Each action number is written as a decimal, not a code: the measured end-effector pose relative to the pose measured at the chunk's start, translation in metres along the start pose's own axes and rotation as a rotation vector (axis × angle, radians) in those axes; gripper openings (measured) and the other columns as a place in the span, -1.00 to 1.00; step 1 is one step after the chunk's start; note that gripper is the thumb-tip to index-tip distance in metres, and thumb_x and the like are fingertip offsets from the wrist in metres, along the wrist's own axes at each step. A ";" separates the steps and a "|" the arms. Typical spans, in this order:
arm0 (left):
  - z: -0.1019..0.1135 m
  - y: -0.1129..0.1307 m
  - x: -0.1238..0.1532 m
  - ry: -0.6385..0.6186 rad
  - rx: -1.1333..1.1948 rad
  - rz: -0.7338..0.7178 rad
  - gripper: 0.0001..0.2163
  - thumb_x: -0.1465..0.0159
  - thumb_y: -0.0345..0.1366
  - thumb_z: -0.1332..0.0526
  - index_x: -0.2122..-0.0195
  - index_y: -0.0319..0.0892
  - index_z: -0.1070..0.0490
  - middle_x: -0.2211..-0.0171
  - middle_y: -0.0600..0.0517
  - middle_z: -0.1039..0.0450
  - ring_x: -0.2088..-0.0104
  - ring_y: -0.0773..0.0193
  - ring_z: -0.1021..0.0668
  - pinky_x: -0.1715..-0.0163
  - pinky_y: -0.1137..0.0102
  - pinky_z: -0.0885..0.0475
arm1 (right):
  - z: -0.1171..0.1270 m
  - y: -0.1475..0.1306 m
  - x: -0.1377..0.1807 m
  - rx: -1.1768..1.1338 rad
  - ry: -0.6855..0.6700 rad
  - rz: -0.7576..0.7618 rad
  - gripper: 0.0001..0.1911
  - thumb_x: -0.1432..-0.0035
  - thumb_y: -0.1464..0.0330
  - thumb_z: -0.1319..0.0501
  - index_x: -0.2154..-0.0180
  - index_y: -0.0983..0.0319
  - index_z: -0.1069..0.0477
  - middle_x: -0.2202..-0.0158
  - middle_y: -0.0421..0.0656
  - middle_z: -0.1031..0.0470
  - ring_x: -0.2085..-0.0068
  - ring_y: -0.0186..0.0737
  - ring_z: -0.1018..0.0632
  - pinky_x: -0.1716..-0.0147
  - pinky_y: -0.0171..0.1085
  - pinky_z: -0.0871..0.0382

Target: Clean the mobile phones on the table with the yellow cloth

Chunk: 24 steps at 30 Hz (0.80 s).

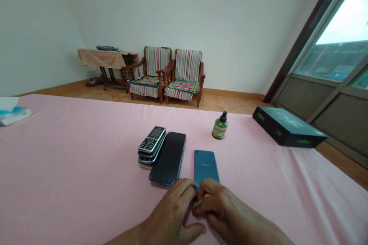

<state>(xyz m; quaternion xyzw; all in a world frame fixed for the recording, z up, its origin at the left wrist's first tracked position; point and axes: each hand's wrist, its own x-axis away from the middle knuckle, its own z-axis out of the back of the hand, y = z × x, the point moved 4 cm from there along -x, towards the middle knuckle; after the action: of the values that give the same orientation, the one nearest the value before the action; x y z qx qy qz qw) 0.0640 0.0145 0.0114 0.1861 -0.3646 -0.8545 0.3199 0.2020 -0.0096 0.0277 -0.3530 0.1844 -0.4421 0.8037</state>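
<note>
A blue smartphone (pixel 206 166) lies back side up on the pink cloth, its near end hidden by my hands. My right hand (pixel 222 206) is closed at that near end, fingers pinched around a small yellowish piece (pixel 206 196) that is mostly covered and too hidden to name. Beside it, my left hand (pixel 175 210) rests with its fingertips at the phone's near left corner and its thumb spread away. Left of the blue phone is a larger black smartphone (pixel 169 157), screen up. A stack of phones topped by a silver-black keypad phone (pixel 152 139) touches its left side.
A green spray bottle (pixel 220 127) stands beyond the blue phone. To the right sits a flat black box (pixel 287 127); a white-and-blue packet (pixel 14 113) is at the far left. Two wooden chairs (pixel 185 65) stand past the far edge of the pink-covered surface (pixel 86 168).
</note>
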 end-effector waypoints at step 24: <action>-0.003 0.001 0.004 0.064 -0.105 -0.099 -0.67 -0.04 -0.57 -0.42 0.23 -0.21 -0.38 0.10 -0.05 -0.42 0.05 0.11 -0.45 -0.01 0.27 -0.37 | 0.014 0.006 0.018 0.231 -0.029 -0.161 -0.69 0.05 0.67 -0.09 0.42 0.23 -0.50 0.26 -0.14 -0.44 0.24 -0.26 -0.47 0.28 -0.33 -0.31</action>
<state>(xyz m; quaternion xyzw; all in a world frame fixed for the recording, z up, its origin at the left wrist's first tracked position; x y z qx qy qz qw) 0.0627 0.0097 0.0098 0.2142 -0.2991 -0.8807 0.2983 0.2236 -0.0171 0.0329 -0.2780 0.0915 -0.5184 0.8035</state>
